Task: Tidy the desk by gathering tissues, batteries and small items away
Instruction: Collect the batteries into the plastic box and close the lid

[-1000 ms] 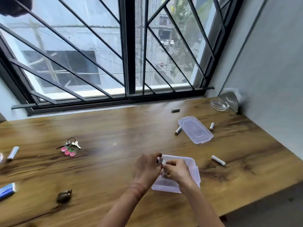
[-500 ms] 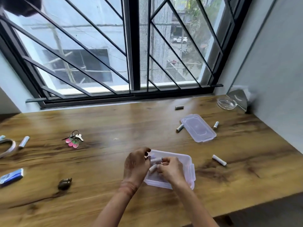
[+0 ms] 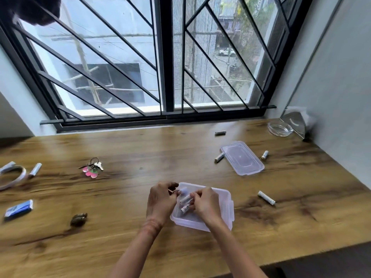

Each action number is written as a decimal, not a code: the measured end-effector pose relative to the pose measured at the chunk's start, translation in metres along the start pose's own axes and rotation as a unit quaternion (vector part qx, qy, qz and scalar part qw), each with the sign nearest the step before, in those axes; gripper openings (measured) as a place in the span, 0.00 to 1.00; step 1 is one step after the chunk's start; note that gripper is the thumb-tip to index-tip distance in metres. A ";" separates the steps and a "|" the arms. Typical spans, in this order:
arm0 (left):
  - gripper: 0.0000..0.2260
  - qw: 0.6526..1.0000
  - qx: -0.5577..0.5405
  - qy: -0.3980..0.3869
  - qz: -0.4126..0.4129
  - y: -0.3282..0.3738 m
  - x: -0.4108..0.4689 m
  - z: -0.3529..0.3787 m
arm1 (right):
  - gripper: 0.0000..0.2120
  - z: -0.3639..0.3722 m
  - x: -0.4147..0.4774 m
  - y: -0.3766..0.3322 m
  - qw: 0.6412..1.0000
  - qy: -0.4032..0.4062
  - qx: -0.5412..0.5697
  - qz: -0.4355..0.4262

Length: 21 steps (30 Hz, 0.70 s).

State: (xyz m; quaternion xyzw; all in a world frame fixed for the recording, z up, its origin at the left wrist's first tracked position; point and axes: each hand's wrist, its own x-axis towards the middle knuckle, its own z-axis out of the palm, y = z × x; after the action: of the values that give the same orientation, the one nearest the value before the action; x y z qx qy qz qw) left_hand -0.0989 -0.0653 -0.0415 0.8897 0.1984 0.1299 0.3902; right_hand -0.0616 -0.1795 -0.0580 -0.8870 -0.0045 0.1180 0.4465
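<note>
View has swung a bit left since 0.5 s ago: the tape roll (image 3: pixel 22 171) is further in frame, and both hands are still at the box (image 3: pixel 225 212). My R hand (image 3: pixel 206 205) pinches two batteries (image 3: pixel 185 199) inside it. L hand (image 3: pixel 160 201) curls at the left rim; can't tell if it grips anything. Box sits on the desk (image 3: pixel 128 197) near the front edge. Its lid (image 3: pixel 243 158) lies apart, back right. One loose battery (image 3: pixel 266 198) lies to the right of the box.

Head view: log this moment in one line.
phase: boxing batteries | right grip: holds batteries over container | left grip: alongside, hold unclear | lid: off, lying apart
</note>
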 end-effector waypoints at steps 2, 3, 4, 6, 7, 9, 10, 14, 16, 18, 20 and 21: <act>0.11 1.000 -0.003 0.007 -0.005 0.000 -0.001 0.001 | 0.12 0.000 -0.003 0.001 0.999 0.027 -0.044 -0.017; 0.11 1.000 -0.005 0.010 -0.007 0.001 -0.001 0.001 | 0.11 0.000 -0.004 0.002 0.997 0.037 -0.059 -0.024; 0.10 1.000 -0.008 0.013 -0.009 0.001 -0.002 0.002 | 0.10 -0.001 -0.005 0.001 0.996 0.044 -0.068 -0.033; 0.10 1.000 -0.013 0.017 -0.011 0.002 -0.003 0.002 | 0.08 -0.001 -0.004 0.000 0.993 0.041 -0.094 -0.054; 0.10 1.000 -0.016 0.019 -0.013 0.002 -0.004 0.003 | 0.09 -0.001 -0.004 -0.001 0.989 0.023 -0.128 -0.070; 0.10 0.999 -0.017 0.025 -0.014 0.003 -0.006 0.003 | 0.12 -0.001 -0.004 -0.002 0.977 -0.014 -0.188 -0.103; 0.10 0.999 -0.018 0.029 -0.014 0.003 -0.006 0.004 | 0.13 -0.001 -0.005 -0.002 0.974 -0.022 -0.192 -0.115; 0.11 0.999 -0.022 0.037 -0.017 0.003 -0.007 0.005 | 0.11 -0.018 -0.009 -0.001 0.969 0.037 -0.161 -0.185; 0.10 0.999 -0.016 0.038 -0.017 0.004 -0.007 0.005 | 0.08 -0.034 -0.007 0.001 0.958 0.115 -0.122 -0.232; 0.10 0.999 -0.020 0.035 -0.023 0.003 -0.005 0.004 | 0.05 -0.051 0.001 0.009 0.945 0.177 -0.097 -0.258; 0.10 0.999 -0.026 0.031 -0.036 0.002 -0.003 0.005 | 0.05 -0.070 0.013 0.024 0.935 0.223 -0.112 -0.253; 0.10 0.998 -0.027 0.031 -0.041 0.002 -0.003 0.004 | 0.06 -0.079 0.020 0.034 0.935 0.231 -0.127 -0.236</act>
State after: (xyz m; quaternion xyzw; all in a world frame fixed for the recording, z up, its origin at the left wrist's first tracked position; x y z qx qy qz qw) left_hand -0.0993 -0.0705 -0.0434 0.8652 0.2434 0.1467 0.4132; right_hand -0.0285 -0.2606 -0.0441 -0.9126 -0.1249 -0.2007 0.3335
